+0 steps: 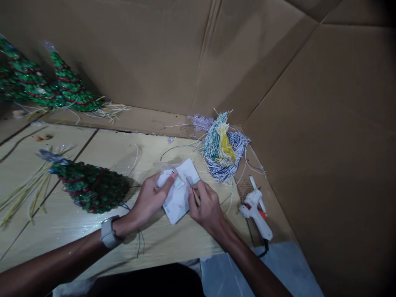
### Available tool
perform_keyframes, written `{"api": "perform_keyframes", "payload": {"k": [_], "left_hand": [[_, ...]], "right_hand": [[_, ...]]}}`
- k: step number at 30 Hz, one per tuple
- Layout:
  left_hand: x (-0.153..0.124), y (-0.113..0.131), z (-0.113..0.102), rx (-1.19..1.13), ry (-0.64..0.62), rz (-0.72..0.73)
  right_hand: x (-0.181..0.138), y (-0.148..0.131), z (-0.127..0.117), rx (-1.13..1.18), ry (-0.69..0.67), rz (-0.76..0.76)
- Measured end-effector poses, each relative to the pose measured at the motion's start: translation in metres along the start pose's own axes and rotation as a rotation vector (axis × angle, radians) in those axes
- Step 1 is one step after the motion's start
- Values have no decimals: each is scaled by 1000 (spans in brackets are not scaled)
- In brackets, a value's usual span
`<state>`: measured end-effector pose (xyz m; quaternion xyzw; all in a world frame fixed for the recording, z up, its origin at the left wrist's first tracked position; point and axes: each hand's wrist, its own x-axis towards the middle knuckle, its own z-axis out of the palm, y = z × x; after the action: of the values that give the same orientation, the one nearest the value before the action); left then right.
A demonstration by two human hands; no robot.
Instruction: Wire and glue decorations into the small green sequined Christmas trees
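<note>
Cardboard walls (123,53) stood around a wooden board (148,140). Three green tinsel cone trees (89,187) sat leftmost. Left hand (148,200) pinched one white paper packet (177,202); right hand (206,208) gripped one thin wooden stick (196,197) touching it. One wire bundle (223,150) lay behind, one white glue gun (255,210) rightmost.
</note>
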<state>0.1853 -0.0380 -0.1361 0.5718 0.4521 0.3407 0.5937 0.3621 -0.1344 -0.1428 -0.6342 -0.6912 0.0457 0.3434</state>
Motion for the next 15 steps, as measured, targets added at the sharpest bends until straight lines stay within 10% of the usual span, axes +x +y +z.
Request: {"api": "perform_keyframes", "payload": {"k": [15], "left_hand": [[1, 4, 0, -1, 0, 25]], "right_hand": [[-2, 1, 2, -56, -1, 23]]}}
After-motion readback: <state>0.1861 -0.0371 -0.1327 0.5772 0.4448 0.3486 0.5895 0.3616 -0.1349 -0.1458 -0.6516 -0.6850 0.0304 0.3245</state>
